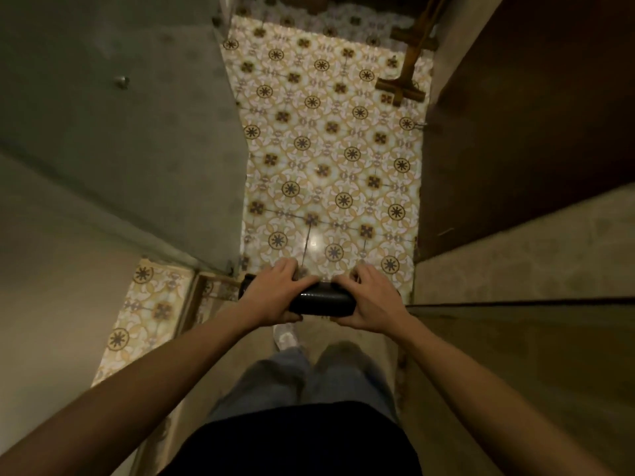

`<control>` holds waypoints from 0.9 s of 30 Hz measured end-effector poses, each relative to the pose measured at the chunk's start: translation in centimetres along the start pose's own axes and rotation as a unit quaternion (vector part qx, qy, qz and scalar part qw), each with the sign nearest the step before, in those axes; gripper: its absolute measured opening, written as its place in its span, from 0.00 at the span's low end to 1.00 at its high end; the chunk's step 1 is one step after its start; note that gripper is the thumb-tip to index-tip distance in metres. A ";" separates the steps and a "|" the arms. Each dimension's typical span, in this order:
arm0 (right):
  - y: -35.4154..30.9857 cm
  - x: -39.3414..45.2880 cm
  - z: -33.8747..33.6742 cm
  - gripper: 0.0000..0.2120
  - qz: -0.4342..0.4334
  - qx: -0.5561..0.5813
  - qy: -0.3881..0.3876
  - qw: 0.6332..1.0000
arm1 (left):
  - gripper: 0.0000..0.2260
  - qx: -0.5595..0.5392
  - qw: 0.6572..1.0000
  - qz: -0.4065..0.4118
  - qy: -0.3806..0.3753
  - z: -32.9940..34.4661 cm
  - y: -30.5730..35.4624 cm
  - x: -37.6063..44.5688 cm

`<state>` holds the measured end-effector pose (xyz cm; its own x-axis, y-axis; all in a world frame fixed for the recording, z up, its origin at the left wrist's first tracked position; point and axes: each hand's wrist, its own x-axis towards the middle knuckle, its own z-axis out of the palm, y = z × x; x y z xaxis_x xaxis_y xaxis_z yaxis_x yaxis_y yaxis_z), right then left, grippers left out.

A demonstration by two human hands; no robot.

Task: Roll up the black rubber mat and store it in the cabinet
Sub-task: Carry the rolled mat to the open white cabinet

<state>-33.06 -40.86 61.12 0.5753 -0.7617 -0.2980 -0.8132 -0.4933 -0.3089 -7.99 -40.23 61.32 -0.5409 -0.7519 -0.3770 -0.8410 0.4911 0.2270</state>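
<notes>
At the far left a grey-green wall [113,139] is seen, with a small round knob [121,81] fixed on it. Below it, a strip of patterned tile [144,310] lies beside a narrow wooden frame [192,304].

The left hand [275,297] is closed around the left part of the black rubber mat [321,299], fingers curled over its far side and the thumb tucked beneath. The mat is already rolled into a tight, dark cylinder and is held level in the air, crosswise to the body, above the near edge of the tiled floor [326,149]. Its left end protrudes just past the left hand; the glossy middle section is exposed between the two hands. Whether the roll is fastened cannot be told.

The right hand [369,298] is wrapped around the right part of the roll in the same manner, fingers curled over the top and thumb at the near side.

Below the hands, blue jeans [309,383] and a pale shoe [284,336] are visible, with a dark shirt [302,441] at the bottom edge.

Farther back on the floor, toward the right, wooden furniture feet [400,89] are seen resting on the tiles. The right side is filled by dark brown wooden panels [529,115] and a paler surface [532,249] below them.
</notes>
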 end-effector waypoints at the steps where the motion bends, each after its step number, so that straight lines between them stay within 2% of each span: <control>1: 0.5 1.3 -0.9 0.33 0.001 -0.001 -0.001 1.000 | 0.38 0.004 1.000 0.001 -0.005 -1.0 -0.9 1.0; 12: 11.2 18.3 -9.9 0.32 -0.013 0.011 -0.020 1.000 | 0.37 -0.008 1.000 -0.009 -0.016 -10.7 -11.5 16.9; 15: 16.0 24.9 -12.0 0.33 -0.033 0.009 -0.008 0.999 | 0.37 -0.014 0.999 -0.036 -0.019 -13.0 -15.3 23.1; 27: 29.6 46.5 -25.0 0.33 -0.102 -0.034 -0.068 0.992 | 0.35 -0.064 0.991 -0.114 0.006 -24.1 -26.2 41.2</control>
<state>-32.57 -101.43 60.73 0.7315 -0.5817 -0.3558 -0.6798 -0.6620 -0.3156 -8.56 -94.64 61.48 -0.3364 -0.8427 -0.4204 -0.9357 0.2489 0.2499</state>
